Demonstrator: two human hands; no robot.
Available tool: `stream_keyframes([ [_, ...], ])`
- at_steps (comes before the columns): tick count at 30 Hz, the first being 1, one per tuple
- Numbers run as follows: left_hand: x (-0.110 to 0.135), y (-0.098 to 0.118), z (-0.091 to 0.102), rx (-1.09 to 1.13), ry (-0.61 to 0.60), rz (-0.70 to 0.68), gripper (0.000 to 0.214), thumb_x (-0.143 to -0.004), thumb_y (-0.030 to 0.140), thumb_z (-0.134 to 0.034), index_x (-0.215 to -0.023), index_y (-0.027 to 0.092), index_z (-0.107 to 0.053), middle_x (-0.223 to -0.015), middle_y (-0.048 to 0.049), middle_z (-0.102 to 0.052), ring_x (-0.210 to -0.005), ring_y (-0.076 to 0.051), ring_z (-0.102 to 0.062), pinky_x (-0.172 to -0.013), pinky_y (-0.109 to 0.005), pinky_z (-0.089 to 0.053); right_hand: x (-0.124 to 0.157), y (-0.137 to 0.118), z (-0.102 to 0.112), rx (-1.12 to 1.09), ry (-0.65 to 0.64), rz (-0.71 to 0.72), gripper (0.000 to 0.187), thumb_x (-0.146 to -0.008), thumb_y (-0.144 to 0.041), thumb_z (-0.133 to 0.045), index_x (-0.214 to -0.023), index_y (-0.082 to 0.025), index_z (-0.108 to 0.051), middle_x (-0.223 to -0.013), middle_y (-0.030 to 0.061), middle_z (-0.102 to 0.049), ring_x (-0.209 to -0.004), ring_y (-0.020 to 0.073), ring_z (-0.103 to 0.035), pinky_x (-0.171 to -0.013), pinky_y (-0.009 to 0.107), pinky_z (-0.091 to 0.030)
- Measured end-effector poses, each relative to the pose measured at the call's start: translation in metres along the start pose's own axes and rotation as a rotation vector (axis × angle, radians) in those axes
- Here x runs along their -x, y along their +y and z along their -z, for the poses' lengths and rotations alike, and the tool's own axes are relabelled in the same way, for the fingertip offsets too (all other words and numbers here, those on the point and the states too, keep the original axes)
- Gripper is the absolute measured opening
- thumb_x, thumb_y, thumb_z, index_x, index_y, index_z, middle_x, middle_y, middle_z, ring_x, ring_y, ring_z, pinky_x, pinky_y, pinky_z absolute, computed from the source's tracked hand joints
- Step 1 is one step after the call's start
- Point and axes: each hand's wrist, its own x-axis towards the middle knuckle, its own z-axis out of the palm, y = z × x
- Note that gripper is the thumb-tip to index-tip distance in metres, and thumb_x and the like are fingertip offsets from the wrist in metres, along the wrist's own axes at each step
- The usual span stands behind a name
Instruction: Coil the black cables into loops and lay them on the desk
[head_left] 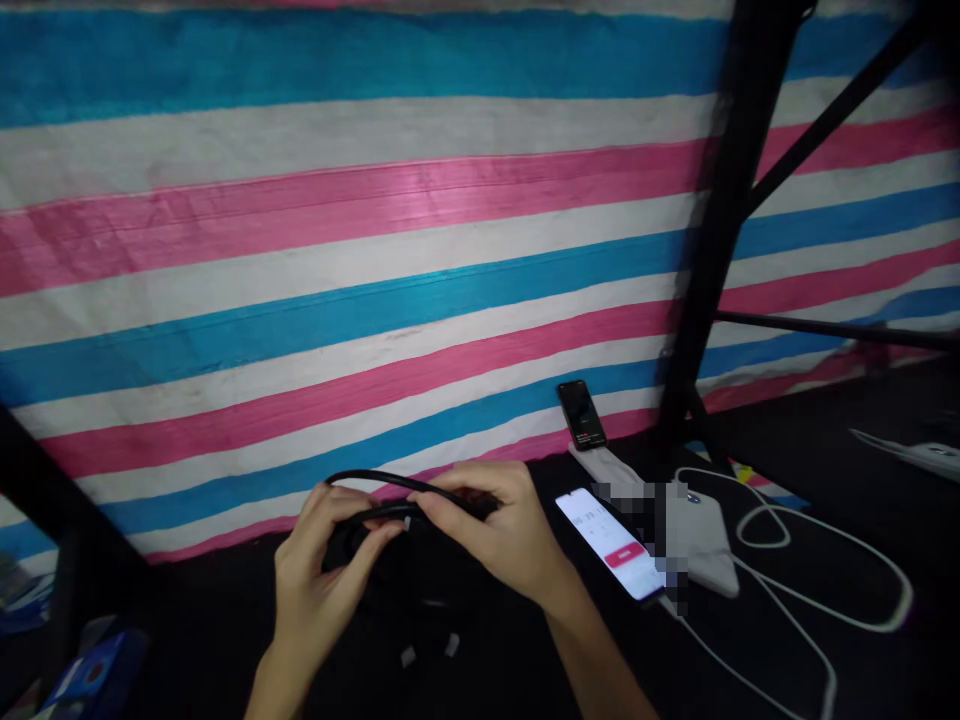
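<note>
Item 1: left hand (319,575) and right hand (499,540), close together above the dark counter (862,470), both pinched on the black cable (375,481).

Item 2: black cable, looped, held between the hands; two pale connector ends (429,651) appear to hang below. Likely light, limp and slightly springy; best gripped across the gathered loops, not by the connectors.

Item 3: lit phone (607,540), lying just beside the right hand.

Item 4: dark phone (581,415), leaning on the striped tarp (337,250).

Item 5: white cable (825,545), coiled loosely on the counter further right.
</note>
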Motion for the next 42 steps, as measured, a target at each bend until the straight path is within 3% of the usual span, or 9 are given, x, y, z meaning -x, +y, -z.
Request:
stream_keyframes([
  [6,0.006,0.003,0.0,0.135,-0.009,0.279,0.013,-0.072,0.026,-0.068,-0.069,0.022,-0.056,-0.065,0.0013,-0.056,-0.065,-0.013,-0.055,-0.059,-0.021,-0.046,0.0,0.003,0.004,0.003,0.003,-0.047,0.011,-0.075,-0.026,-0.066,-0.074,-0.018,-0.073,-0.066,0.0016,-0.069,-0.056,0.0112,-0.06,-0.052,0.021,-0.047],
  [11,0.016,0.014,-0.004,0.495,-0.105,0.559,0.033,-0.069,0.047,-0.068,-0.058,0.02,-0.052,-0.055,0.001,-0.051,-0.042,-0.009,-0.043,-0.034,-0.019,-0.031,0.0,-0.003,0.018,-0.046,-0.069,-0.061,0.012,-0.072,-0.025,-0.069,-0.064,-0.017,-0.07,-0.057,-0.0003,-0.064,-0.052,0.009,-0.055,-0.048,0.019,-0.043],
  [15,0.021,0.02,-0.011,0.615,-0.088,0.619,0.04,-0.069,0.057,-0.063,-0.058,0.02,-0.052,-0.051,0.0027,-0.047,-0.031,-0.005,-0.035,-0.031,-0.019,-0.025,0.001,-0.005,0.026,-0.108,-0.095,-0.179,0.015,-0.073,-0.028,-0.068,-0.062,-0.017,-0.067,-0.054,-0.0024,-0.06,-0.05,0.0082,-0.053,-0.047,0.018,-0.042],
  [20,0.02,0.014,-0.015,0.615,0.037,0.699,0.033,-0.071,0.047,-0.066,-0.059,0.018,-0.056,-0.06,0.0017,-0.052,-0.032,-0.003,-0.037,-0.029,-0.017,-0.02,-0.003,0.013,0.026,-0.27,-0.25,-0.339,0.028,-0.083,-0.041,-0.057,-0.068,-0.017,-0.057,-0.054,-0.0047,-0.052,-0.039,0.0037,-0.041,-0.038,0.016,-0.031],
  [25,0.007,-0.001,-0.009,0.565,0.374,0.81,0.035,-0.066,0.05,-0.07,-0.065,0.017,-0.058,-0.054,0.0032,-0.049,-0.036,-0.004,-0.037,-0.028,-0.015,-0.021,-0.014,0.045,0.021,-0.201,-0.084,-0.304,0.029,-0.087,-0.043,-0.051,-0.071,-0.019,-0.047,-0.054,-0.0071,-0.047,-0.036,0.003,-0.037,-0.034,0.016,-0.025],
  [31,-0.001,-0.028,0.028,0.24,0.342,0.728,0.031,-0.069,0.046,-0.067,-0.072,0.016,-0.063,-0.069,-0.0031,-0.063,-0.059,-0.013,-0.057,-0.049,-0.02,-0.043,-0.023,0.063,0.027,0.07,0.056,-0.226,0.025,-0.089,-0.042,-0.048,-0.078,-0.019,-0.051,-0.056,-0.0054,-0.051,-0.036,0.0051,-0.043,-0.037,0.019,-0.033],
  [35,-0.001,-0.037,0.057,0.162,0.474,0.628,0.026,-0.072,0.043,-0.065,-0.07,0.017,-0.062,-0.069,-0.0005,-0.063,-0.065,-0.012,-0.056,-0.064,-0.023,-0.046,-0.022,0.057,0.032,0.111,0.242,-0.204,0.026,-0.088,-0.044,-0.049,-0.08,-0.019,-0.051,-0.057,-0.0052,-0.052,-0.035,0.0049,-0.044,-0.035,0.018,-0.031],
  [38,-0.002,-0.033,0.071,0.224,0.634,0.588,0.023,-0.07,0.039,-0.068,-0.07,0.018,-0.061,-0.058,0.0034,-0.057,-0.052,-0.01,-0.049,-0.053,-0.024,-0.04,-0.02,0.044,0.034,0.054,0.362,-0.177,0.028,-0.088,-0.046,-0.049,-0.081,-0.019,-0.05,-0.055,-0.006,-0.051,-0.033,0.0041,-0.043,-0.032,0.016,-0.03],
  [42,-0.006,-0.013,0.078,0.183,0.692,0.576,0.019,-0.079,0.027,-0.057,-0.063,0.02,-0.053,-0.046,0.0069,-0.04,-0.044,-0.007,-0.037,-0.043,-0.025,-0.027,-0.015,0.027,0.039,-0.054,0.436,-0.166,0.031,-0.086,-0.05,-0.05,-0.082,-0.019,-0.049,-0.052,-0.0069,-0.049,-0.031,0.0043,-0.043,-0.03,0.015,-0.03],
])
